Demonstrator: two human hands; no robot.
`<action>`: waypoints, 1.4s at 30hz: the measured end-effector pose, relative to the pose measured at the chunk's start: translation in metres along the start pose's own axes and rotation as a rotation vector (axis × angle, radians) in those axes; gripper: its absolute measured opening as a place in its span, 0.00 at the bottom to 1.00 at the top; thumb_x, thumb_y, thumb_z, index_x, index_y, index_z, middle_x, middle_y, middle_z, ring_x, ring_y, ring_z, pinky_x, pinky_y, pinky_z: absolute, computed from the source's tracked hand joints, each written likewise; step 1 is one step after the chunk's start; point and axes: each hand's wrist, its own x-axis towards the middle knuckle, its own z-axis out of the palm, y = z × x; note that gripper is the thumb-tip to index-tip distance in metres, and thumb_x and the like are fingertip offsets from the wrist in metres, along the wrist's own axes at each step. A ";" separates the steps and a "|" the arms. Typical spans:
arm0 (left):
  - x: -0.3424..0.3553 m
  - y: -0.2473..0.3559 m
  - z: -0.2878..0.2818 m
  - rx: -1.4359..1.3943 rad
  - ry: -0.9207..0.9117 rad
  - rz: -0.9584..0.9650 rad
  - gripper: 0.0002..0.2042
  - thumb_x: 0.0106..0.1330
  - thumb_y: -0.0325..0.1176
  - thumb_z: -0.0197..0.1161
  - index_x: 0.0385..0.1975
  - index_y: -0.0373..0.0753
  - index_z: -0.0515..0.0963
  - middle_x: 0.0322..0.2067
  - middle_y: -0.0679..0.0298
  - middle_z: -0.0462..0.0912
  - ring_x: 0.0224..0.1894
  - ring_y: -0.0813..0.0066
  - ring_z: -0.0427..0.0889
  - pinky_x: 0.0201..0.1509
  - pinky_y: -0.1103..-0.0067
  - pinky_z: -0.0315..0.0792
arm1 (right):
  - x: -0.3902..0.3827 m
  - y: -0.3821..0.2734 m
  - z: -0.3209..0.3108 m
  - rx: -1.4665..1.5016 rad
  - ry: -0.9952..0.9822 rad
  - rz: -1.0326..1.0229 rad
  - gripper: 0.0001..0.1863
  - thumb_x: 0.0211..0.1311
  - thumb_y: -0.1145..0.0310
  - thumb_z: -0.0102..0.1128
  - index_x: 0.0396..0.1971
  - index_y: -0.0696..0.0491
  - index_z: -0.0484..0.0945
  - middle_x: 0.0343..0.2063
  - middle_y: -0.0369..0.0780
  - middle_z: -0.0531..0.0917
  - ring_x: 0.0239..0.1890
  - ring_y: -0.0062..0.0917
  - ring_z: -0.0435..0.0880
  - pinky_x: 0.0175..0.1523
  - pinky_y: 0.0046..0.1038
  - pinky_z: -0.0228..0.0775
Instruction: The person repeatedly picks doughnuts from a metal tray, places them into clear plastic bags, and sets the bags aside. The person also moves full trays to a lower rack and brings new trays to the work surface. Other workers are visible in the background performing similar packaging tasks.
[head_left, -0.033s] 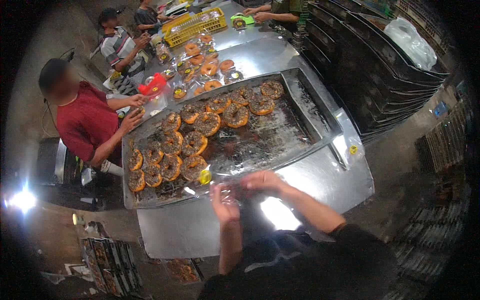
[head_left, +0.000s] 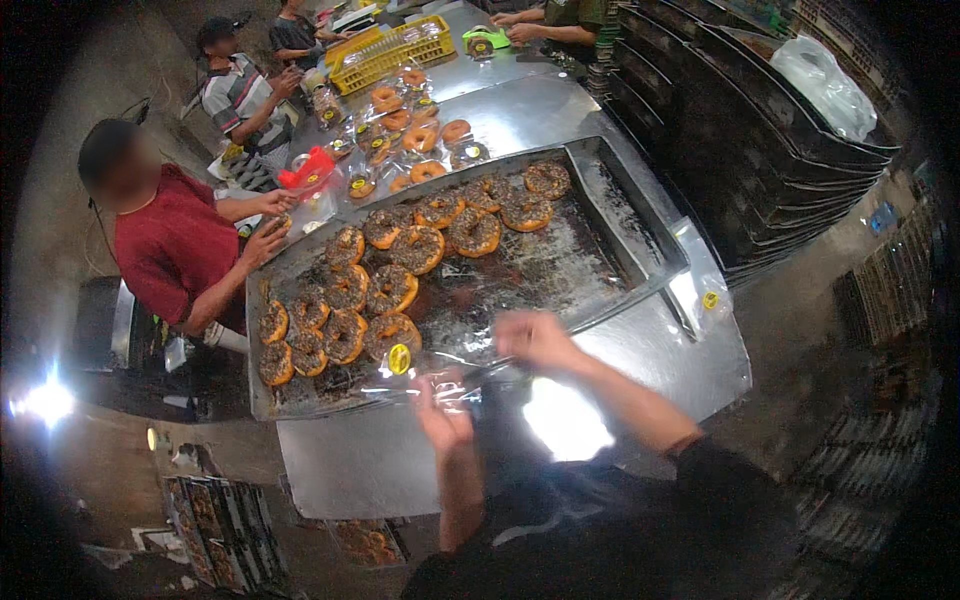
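A clear plastic bag (head_left: 452,370) with a round yellow label (head_left: 400,359) is in my left hand (head_left: 443,415), its fingers closed on the lower part. The bag lies over the near edge of a dark metal tray (head_left: 590,270). My right hand (head_left: 538,342) is at the right of the bag, above the tray's near rim; motion blurs its fingers, and I cannot tell whether it touches the film. Several chocolate-topped ring doughnuts (head_left: 417,248) sit on the tray's left and far side. The doughnut (head_left: 392,335) nearest the bag is partly behind its label.
Bagged doughnuts (head_left: 420,138) lie beyond the tray, near a yellow crate (head_left: 440,42). A person in a red shirt (head_left: 180,240) works at the left, with a red tape dispenser (head_left: 308,168) close by. Stacked black trays (head_left: 740,130) stand right. Another bag (head_left: 700,275) lies at the tray's right corner.
My right hand has shifted a little to the right and up, away from my left hand. The bag's label has moved slightly left.
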 end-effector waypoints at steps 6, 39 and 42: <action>0.008 0.017 0.024 0.227 0.133 0.113 0.16 0.64 0.28 0.51 0.51 0.38 0.63 0.35 0.64 0.72 0.41 0.72 0.71 0.54 0.61 0.67 | 0.133 -0.034 -0.148 -1.169 0.728 0.210 0.62 0.33 0.51 0.73 0.63 0.56 0.38 0.56 0.55 0.58 0.56 0.48 0.61 0.58 0.38 0.58; 0.038 0.103 -0.001 0.039 0.295 0.524 0.21 0.61 0.32 0.52 0.54 0.37 0.61 0.46 0.58 0.68 0.54 0.63 0.64 0.56 0.56 0.65 | 0.075 -0.032 -0.085 -0.634 0.882 -0.325 0.49 0.39 0.58 0.68 0.61 0.59 0.51 0.55 0.53 0.63 0.58 0.41 0.62 0.61 0.34 0.52; 0.044 0.068 0.013 -0.180 0.135 0.481 0.21 0.59 0.32 0.51 0.53 0.38 0.59 0.44 0.55 0.70 0.49 0.59 0.69 0.58 0.57 0.62 | -0.013 -0.035 0.018 -0.937 0.597 -0.678 0.50 0.29 0.67 0.69 0.59 0.57 0.55 0.48 0.47 0.68 0.48 0.41 0.66 0.54 0.38 0.56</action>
